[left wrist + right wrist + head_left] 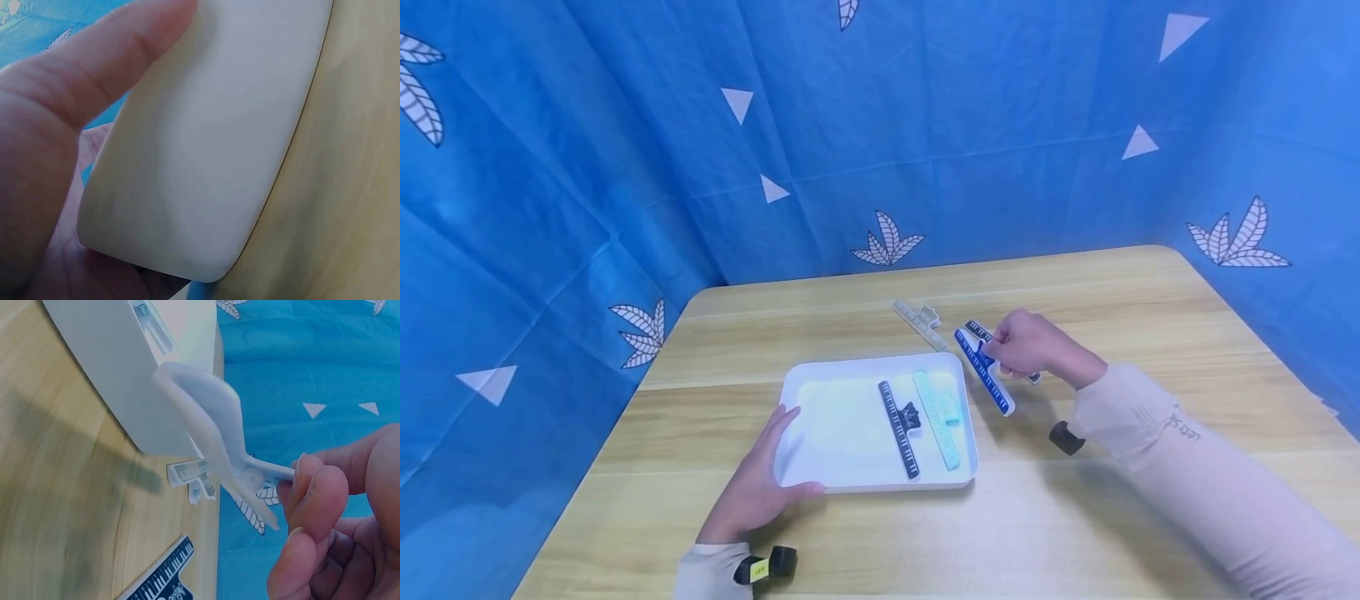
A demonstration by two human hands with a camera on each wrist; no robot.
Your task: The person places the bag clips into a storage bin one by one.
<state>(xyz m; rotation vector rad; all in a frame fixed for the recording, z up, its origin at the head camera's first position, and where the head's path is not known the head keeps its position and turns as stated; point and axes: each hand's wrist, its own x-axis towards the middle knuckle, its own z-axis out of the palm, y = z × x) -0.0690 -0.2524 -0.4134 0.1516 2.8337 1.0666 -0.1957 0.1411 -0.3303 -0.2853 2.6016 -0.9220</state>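
Observation:
Between thumb and fingers, my right hand [1030, 343] pinches the tab of a blue piano-key clip [983, 371]. The clip is off the table, just right of the white tray [850, 367]; its pale underside shows in the right wrist view. Behind it lies a black piano-key clip [169, 575], partly hidden by the hand in the head view. My left hand [758, 487] holds the tray's near left corner, thumb [119, 53] against the outer wall. Inside the tray, a black clip [898, 429] and a mint clip [936, 417] lie side by side.
A greyish see-through clip [920, 323] lies on the wooden table [1060, 542] behind the tray. Blue patterned cloth [970, 125] hangs at the back and along the sides of the table.

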